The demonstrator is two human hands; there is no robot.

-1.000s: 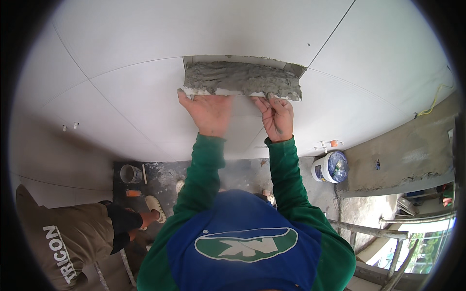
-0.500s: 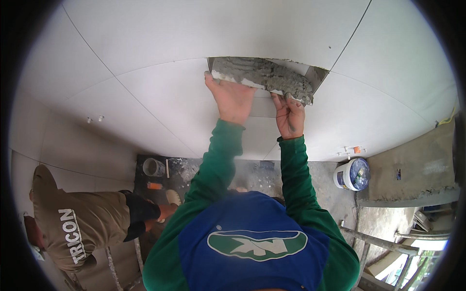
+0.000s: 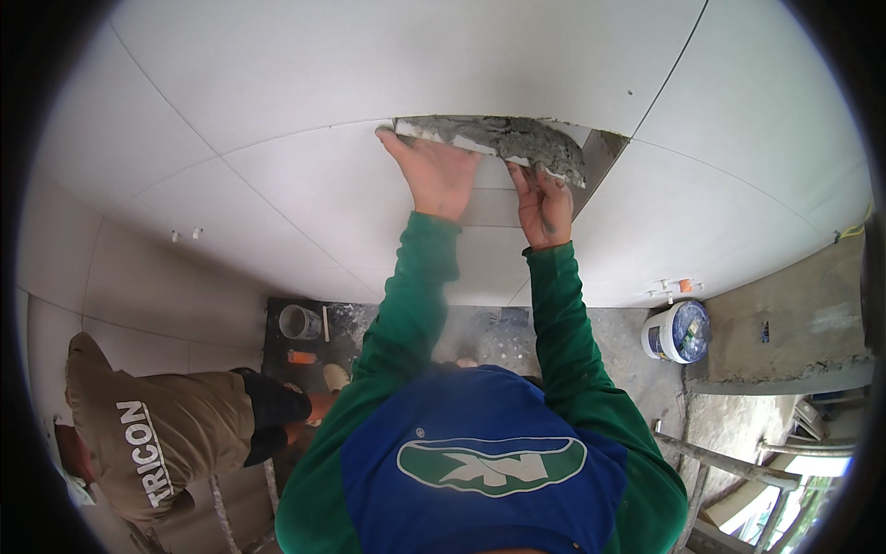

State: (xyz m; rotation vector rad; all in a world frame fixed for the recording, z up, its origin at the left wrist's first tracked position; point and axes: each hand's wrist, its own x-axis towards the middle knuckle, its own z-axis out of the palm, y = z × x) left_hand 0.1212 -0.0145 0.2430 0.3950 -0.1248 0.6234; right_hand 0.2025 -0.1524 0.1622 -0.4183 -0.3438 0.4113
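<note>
A narrow strip of tile (image 3: pixel 475 144) is held at the opening of a recess (image 3: pixel 604 150) in the wall of large pale tiles (image 3: pixel 305 180). Thick, wet grey mortar (image 3: pixel 521 137) covers its upper face, ragged along the right end. My left hand (image 3: pixel 438 175) supports the strip's left part from below, thumb stretched toward its left end; the other fingers are largely hidden behind the tile. Farther right, my right hand (image 3: pixel 544 205) grips the strip's near edge, with grey smears on the skin. Part of the recess shows to the right of the mortar.
A co-worker in a brown shirt (image 3: pixel 198 415) is at the lower left. On the floor stand an open bucket (image 3: pixel 301 322) at left and a white bucket (image 3: pixel 657 334) at right. Metal scaffold bars (image 3: pixel 724 457) cross the lower right. Small pipe stubs stick out of the wall.
Both hands have moved the mortar-covered strip a little farther away and slightly left, deeper into the recess. My grip looks the same. The whole view has shifted slightly.
</note>
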